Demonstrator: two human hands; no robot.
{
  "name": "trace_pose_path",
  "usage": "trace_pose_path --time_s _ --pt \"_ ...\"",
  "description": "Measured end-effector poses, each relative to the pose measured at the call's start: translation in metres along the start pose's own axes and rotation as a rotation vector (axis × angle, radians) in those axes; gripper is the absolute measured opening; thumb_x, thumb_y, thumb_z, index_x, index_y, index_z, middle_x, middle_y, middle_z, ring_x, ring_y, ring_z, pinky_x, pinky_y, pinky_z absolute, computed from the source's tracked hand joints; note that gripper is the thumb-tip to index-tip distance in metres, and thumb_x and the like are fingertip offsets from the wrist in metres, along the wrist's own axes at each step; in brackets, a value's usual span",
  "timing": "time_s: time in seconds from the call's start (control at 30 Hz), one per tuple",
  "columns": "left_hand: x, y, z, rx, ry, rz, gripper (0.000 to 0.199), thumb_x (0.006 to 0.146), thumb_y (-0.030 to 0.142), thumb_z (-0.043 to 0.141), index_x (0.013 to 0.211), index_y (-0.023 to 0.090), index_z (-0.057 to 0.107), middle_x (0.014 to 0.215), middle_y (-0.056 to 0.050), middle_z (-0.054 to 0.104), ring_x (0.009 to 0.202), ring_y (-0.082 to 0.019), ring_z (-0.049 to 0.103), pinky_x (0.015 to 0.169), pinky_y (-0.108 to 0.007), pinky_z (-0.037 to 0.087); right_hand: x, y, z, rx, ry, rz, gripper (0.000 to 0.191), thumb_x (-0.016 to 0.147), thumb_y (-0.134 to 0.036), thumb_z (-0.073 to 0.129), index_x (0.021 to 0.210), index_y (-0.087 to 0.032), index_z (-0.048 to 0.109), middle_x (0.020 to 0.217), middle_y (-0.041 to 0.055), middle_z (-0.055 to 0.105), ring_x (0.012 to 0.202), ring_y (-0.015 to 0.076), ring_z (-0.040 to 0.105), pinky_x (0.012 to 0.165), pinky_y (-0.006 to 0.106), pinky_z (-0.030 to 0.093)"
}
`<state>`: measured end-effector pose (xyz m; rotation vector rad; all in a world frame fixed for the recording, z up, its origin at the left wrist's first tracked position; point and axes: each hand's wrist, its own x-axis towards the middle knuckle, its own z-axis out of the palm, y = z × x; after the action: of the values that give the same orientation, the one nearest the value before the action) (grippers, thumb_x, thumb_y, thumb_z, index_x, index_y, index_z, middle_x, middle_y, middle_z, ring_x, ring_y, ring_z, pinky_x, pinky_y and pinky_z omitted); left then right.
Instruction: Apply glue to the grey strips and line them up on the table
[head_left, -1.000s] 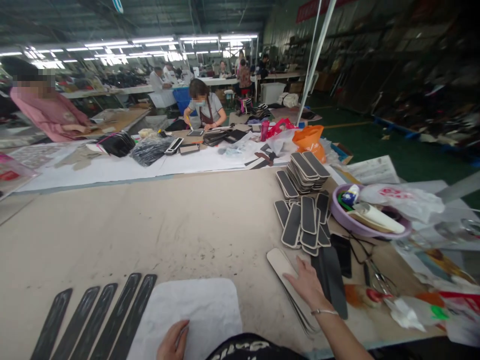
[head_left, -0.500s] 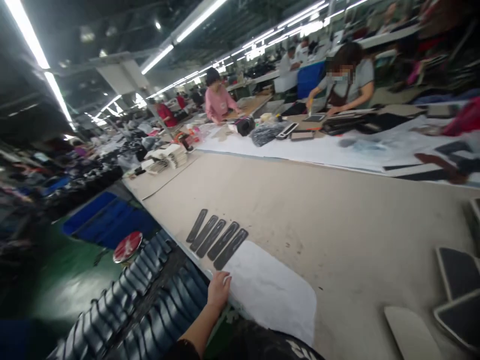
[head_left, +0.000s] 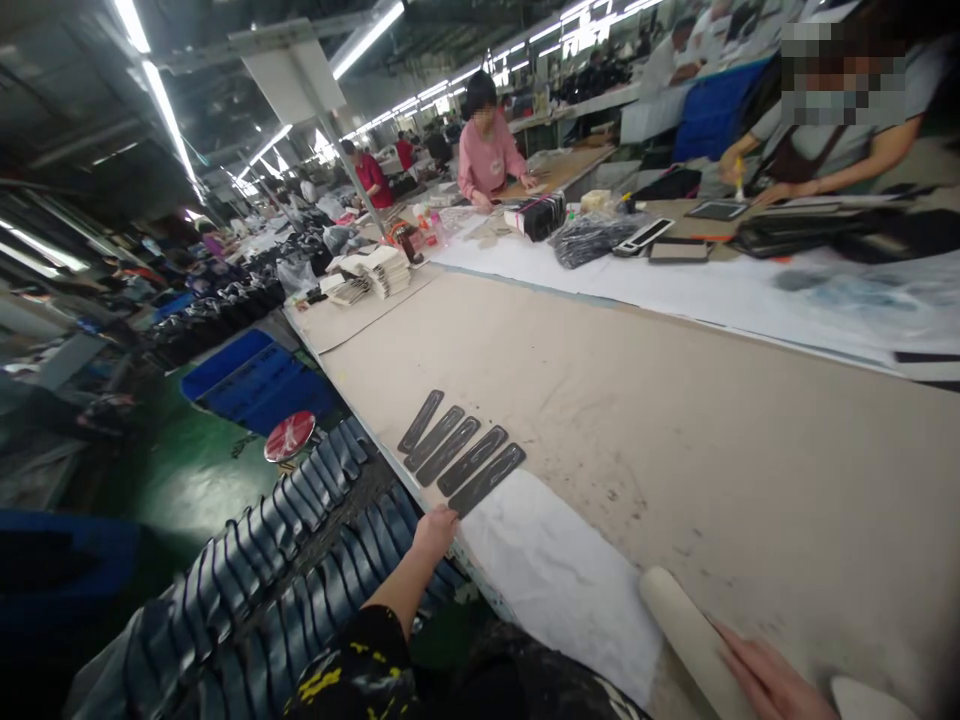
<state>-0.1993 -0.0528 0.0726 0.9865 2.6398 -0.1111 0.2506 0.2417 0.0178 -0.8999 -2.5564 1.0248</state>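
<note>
My left hand [head_left: 435,533] is at the table's near edge, with its fingers closed at the near end of the closest dark strip [head_left: 489,480]. Several similar dark, rounded strips [head_left: 448,452] lie side by side beyond it, their tops glossy. Below them a white sheet [head_left: 551,570] lies flat along the edge. At the bottom right, my right hand [head_left: 772,675] grips the side of a long cream panel [head_left: 694,640] with a rounded end. Its thumb is hidden. The panel overlaps the sheet's right side.
Dark, glossy pieces [head_left: 285,580] hang in rows beside the table, left of my arm. A red round stool [head_left: 290,437] and blue bins [head_left: 259,380] stand on the green floor. Across the table, two people work near wrapped bundles [head_left: 592,240]. Pale stacks [head_left: 375,272] sit at the far left corner.
The view has shifted right and down in the scene's left part. My left hand has reached the closest strip's end. My right hand has come into view holding the cream panel.
</note>
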Motion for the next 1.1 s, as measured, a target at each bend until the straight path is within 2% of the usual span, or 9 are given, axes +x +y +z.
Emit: trace_pose_path --time_s 0.07,0.1,0.23,0.33,0.53,0.7,0.87,1.0,1.1 --pt "0.004 0.001 0.0 0.037 -0.047 0.028 0.026 0.088 0.023 0.044 0.094 0.019 0.069 0.098 -0.008 0.066 0.089 -0.016 0.063 0.082 -0.026 0.049 0.029 -0.014 0.009 -0.005 -0.078 -0.006 0.041 0.085 -0.047 0.043 0.116 -0.028 0.061 0.099 0.0059 0.067 0.093 0.0218 0.063 0.079 0.032 0.054" --pt "0.005 0.001 0.0 0.055 -0.064 0.04 0.027 0.089 0.024 0.043 0.092 0.018 0.069 0.098 -0.009 0.065 0.088 -0.016 0.063 0.081 -0.027 0.049 0.041 -0.022 0.012 -0.022 -0.077 -0.005 0.042 0.087 -0.047 0.04 0.118 -0.026 0.06 0.099 0.0071 0.066 0.092 0.0216 0.063 0.08 0.033 0.054" --pt "0.01 0.003 0.001 0.122 -0.103 0.085 0.031 0.09 0.022 0.038 0.088 0.015 0.068 0.096 -0.012 0.064 0.089 -0.02 0.063 0.079 -0.031 0.05 0.07 -0.043 0.021 -0.118 0.049 0.035 0.05 0.089 -0.046 0.034 0.128 -0.02 0.05 0.111 0.0122 0.058 0.103 0.0244 0.057 0.086 0.038 0.051" --pt "0.012 0.004 -0.001 0.157 -0.115 0.126 0.03 0.089 0.021 0.038 0.087 0.014 0.067 0.096 -0.013 0.063 0.091 -0.021 0.062 0.08 -0.032 0.048 0.062 -0.046 0.029 -0.099 0.078 0.084 0.051 0.088 -0.047 0.035 0.131 -0.02 0.046 0.117 0.0126 0.055 0.101 0.0241 0.058 0.086 0.038 0.051" --pt "0.013 0.009 -0.018 0.188 -0.097 0.188 0.022 0.087 0.02 0.042 0.084 0.014 0.063 0.093 -0.011 0.062 0.088 -0.02 0.061 0.079 -0.031 0.047 0.008 -0.045 0.048 0.067 -0.051 0.109 0.044 0.089 -0.042 0.04 0.127 -0.023 0.05 0.118 0.0096 0.058 0.098 0.021 0.061 0.087 0.035 0.051" --pt "0.005 0.023 -0.055 0.176 -0.012 0.269 0.017 0.085 0.019 0.042 0.088 0.016 0.058 0.092 -0.009 0.058 0.086 -0.018 0.059 0.077 -0.03 0.045 -0.017 -0.048 0.049 0.158 -0.026 0.159 0.037 0.087 -0.039 0.045 0.114 -0.02 0.062 0.112 0.0097 0.063 0.106 0.0233 0.058 0.094 0.038 0.047" --pt "-0.015 0.054 -0.105 -0.058 0.106 0.566 0.011 0.081 0.015 0.042 0.081 0.019 0.052 0.081 -0.003 0.053 0.076 -0.015 0.054 0.072 -0.027 0.043 -0.005 -0.071 0.042 0.361 0.083 0.323 0.038 0.084 -0.042 0.049 0.11 -0.018 0.063 0.104 0.0096 0.066 0.094 0.0226 0.061 0.088 0.038 0.05" --pt "-0.033 0.096 -0.141 -0.242 -0.039 0.782 0.01 0.081 0.012 0.041 0.079 0.019 0.047 0.077 -0.001 0.049 0.07 -0.013 0.05 0.066 -0.025 0.041 0.022 -0.091 0.037 0.565 0.152 0.418 0.041 0.081 -0.041 0.05 0.113 -0.018 0.061 0.103 0.0096 0.066 0.083 0.0212 0.062 0.083 0.04 0.051" --pt "-0.044 0.126 -0.16 -0.293 -0.191 0.891 0.009 0.081 0.012 0.042 0.079 0.019 0.046 0.076 -0.001 0.049 0.07 -0.012 0.049 0.065 -0.025 0.04 0.04 -0.101 0.033 0.74 0.17 0.456 0.046 0.08 -0.042 0.051 0.12 -0.019 0.057 0.116 0.0109 0.061 0.09 0.0208 0.061 0.086 0.039 0.049"
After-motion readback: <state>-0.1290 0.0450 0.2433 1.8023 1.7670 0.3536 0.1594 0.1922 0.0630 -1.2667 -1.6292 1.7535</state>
